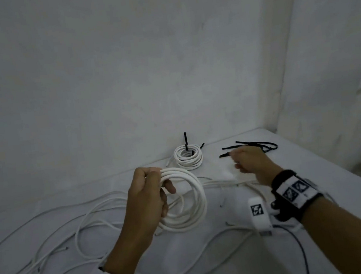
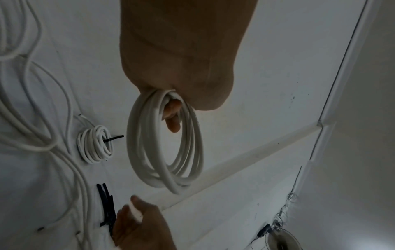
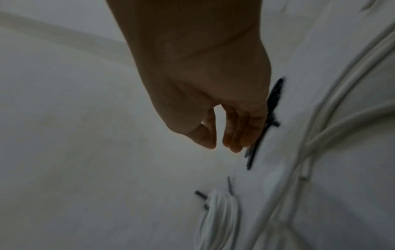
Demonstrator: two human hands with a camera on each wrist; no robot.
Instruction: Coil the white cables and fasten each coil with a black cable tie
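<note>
Left hand (image 1: 144, 196) gripping upright coil (image 1: 186, 201)

My forearms were bare; each wrist wore a black strap (image 1: 282, 177) with a white band (image 1: 296, 191) of black-and-white square markers beside it.

Left hand (image 1: 146, 195) fist-curled, raised; right hand (image 1: 252, 162) loosely extended.

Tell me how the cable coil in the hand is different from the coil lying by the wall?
The held coil is gripped by the left hand above the table; the far coil lies flat on it. The held coil looks wider and looser, while the far coil is tight. The far coil has black cable ties on it; the held coil has none. Both are white cable.
</note>
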